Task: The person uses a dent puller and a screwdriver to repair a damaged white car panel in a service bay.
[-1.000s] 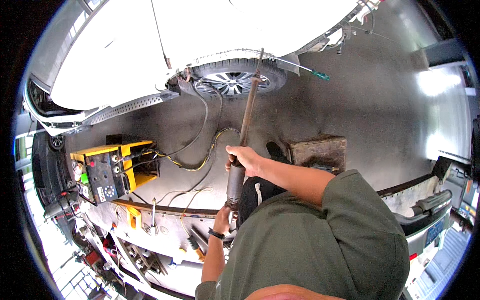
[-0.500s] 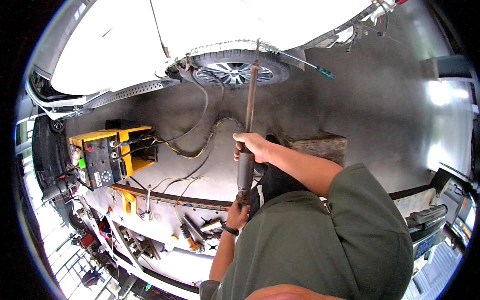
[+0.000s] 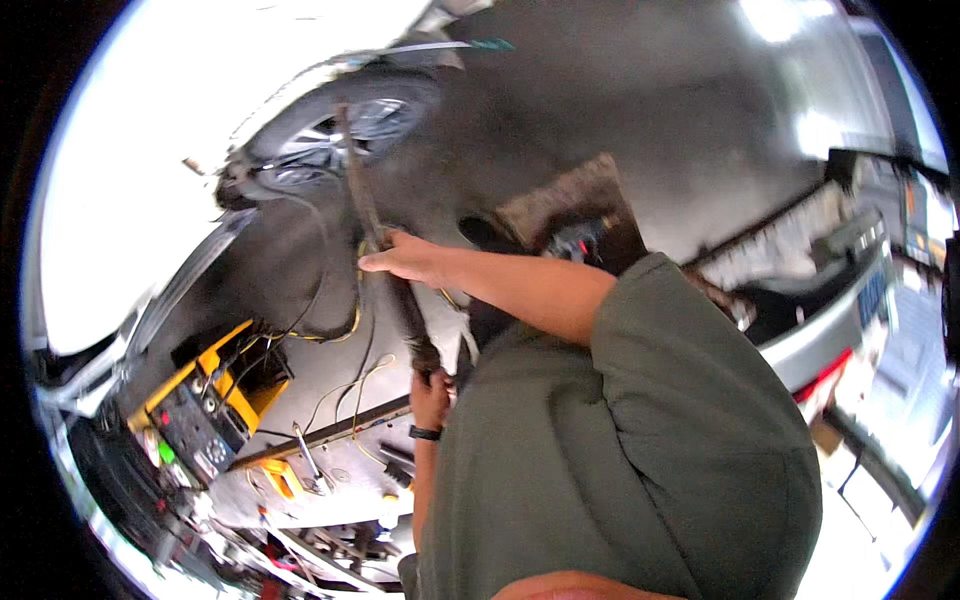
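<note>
A long slide hammer (image 3: 360, 185) with a rusty rod slants across the middle of the view. My right hand (image 3: 402, 257) is wrapped round it where the rod meets the thick dark weight (image 3: 408, 315). Lower down, my left hand (image 3: 431, 402), with a black band on the wrist, grips its near end. The rod's far tip overlaps the car wheel (image 3: 385, 118) in the view; whether it touches anything there I cannot tell. A screwdriver (image 3: 492, 45) with a green handle sticks out from the white car body (image 3: 170, 130) above the wheel. Motion blurs the picture.
A yellow and black machine (image 3: 205, 415) with cables stands at the left. Near it, a rail with a yellow bracket (image 3: 282, 478) crosses the floor. To the right of my forearm sits a worn wooden block (image 3: 570, 195), with a grey bumper (image 3: 835, 330) farther right.
My view has turned and the scene is tilted. The slide hammer's tip, which was at the white body's edge above the wheel, now appears lower, over the wheel. Both hands keep their hold.
</note>
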Demonstrator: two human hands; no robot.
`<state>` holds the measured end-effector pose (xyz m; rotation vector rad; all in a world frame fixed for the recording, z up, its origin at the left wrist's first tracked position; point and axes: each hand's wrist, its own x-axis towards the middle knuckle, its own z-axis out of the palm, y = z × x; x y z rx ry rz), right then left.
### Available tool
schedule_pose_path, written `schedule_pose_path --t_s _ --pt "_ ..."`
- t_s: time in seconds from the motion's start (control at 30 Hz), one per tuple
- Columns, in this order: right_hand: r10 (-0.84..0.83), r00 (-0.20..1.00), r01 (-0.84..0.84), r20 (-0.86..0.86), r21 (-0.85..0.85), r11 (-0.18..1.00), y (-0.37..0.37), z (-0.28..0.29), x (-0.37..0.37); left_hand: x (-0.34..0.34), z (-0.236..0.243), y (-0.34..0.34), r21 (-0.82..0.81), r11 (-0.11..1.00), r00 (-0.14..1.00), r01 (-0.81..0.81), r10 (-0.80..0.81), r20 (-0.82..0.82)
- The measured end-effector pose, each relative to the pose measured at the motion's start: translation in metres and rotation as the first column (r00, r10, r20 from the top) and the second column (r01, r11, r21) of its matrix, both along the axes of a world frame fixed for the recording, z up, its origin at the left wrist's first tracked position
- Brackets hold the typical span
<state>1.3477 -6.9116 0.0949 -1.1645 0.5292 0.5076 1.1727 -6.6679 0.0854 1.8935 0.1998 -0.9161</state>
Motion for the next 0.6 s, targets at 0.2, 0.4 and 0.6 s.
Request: schedule_pose_path --t_s 0.2,0.4,0.6 --pt "0.404 0.794 -0.604 -0.453 -0.655 0.453 -0.228 0.056 -0.193 0.012 -0.012 0.03 -0.061 0.997 0.998 0.054 -0.052 0.028" --pt "-0.614 0.552 -0.704 -0.564 -0.71 0.019 -0.377 0.163 -0.429 0.041 -0.078 0.093 0.206 0.946 0.957 0.25 -0.274 0.096" --pt "-0.75 0.503 -0.434 -0.431 -0.876 0.212 -0.295 0.133 -0.514 0.072 -0.126 0.124 0.254 0.922 0.949 0.293 -0.313 0.043"
